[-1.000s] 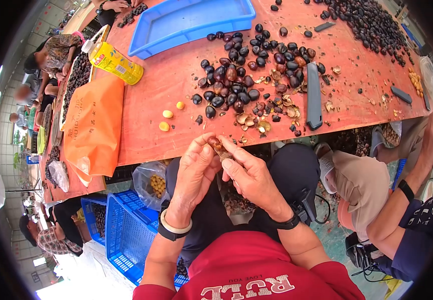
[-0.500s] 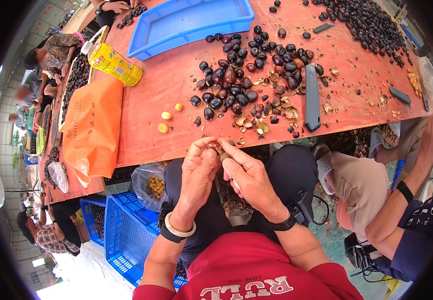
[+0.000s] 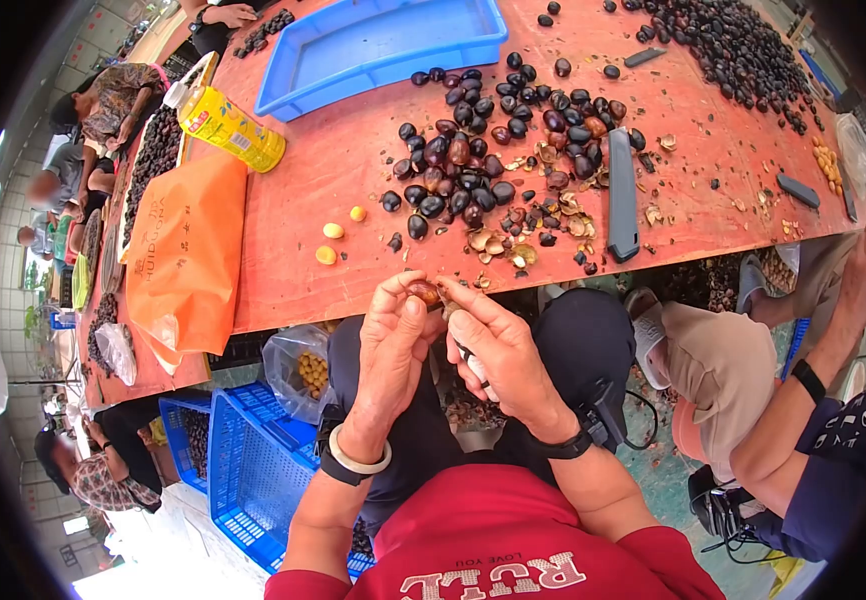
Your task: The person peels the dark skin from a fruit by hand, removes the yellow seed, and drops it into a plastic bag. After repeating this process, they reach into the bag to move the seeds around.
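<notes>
Brown nut (image 3: 423,292): held up before the person's chest, at the table's near edge in this view; whether it hangs over the surface or just short of it, cannot tell. Left hand (image 3: 393,338) pinches it between thumb and fingertips. Right hand (image 3: 498,350) grips a white-handled tool (image 3: 479,372), forefinger reaching to the nut; tool tip too small to make out.

Change over the last second: the nut now shows a broad, glossy brown side, where half a second ago it was mostly behind the fingers. The right hand has turned too, baring more of the white handle. Reading: the nut is probably being shifted to offer the tool a fresh spot; skin looks largely on, so work on this piece seems unfinished.

Below the near edge, left of the knees: clear bag (image 3: 283,358) of yellow kernels, then a blue crate (image 3: 253,475).

On the table (image 3: 298,295): three loose yellow kernels (image 3: 333,231) in from the near edge, count and layout unchanged. Shell bits (image 3: 486,241) right of them, beside a grey bar (image 3: 623,200) reaching toward that edge. Orange bag (image 3: 183,260) along the left edge. Farther in, dark nuts (image 3: 458,170); beyond, a blue tray (image 3: 393,78). Large heap (image 3: 718,50) toward the far right corner.
</notes>
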Demonstrator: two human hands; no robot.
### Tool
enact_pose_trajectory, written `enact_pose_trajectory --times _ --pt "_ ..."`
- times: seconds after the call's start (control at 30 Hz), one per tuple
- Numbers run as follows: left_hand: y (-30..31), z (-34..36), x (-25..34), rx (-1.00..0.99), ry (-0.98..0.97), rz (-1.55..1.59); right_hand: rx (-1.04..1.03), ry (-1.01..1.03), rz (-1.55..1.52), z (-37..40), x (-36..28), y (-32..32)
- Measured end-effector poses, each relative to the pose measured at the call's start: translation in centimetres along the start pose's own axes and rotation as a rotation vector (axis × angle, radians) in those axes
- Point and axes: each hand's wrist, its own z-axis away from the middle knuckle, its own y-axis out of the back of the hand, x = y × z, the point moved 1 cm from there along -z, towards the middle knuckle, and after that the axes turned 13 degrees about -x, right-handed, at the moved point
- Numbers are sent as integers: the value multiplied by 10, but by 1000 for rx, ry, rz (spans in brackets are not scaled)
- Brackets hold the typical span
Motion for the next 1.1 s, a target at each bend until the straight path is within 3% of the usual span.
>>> enact_pose_trajectory --times 0.63,0.83,0.9,1.1 --pt "-1 1 3 70 60 -202 -17 31 355 4 -1 5" --pt "-1 0 0 21 23 -250 52 119 379 -1 9 4" --pt "-6 -1 0 97 18 -242 77 206 483 -3 13 5" --pt "4 0 -5 83 -20 -227 84 291 668 -7 14 6"
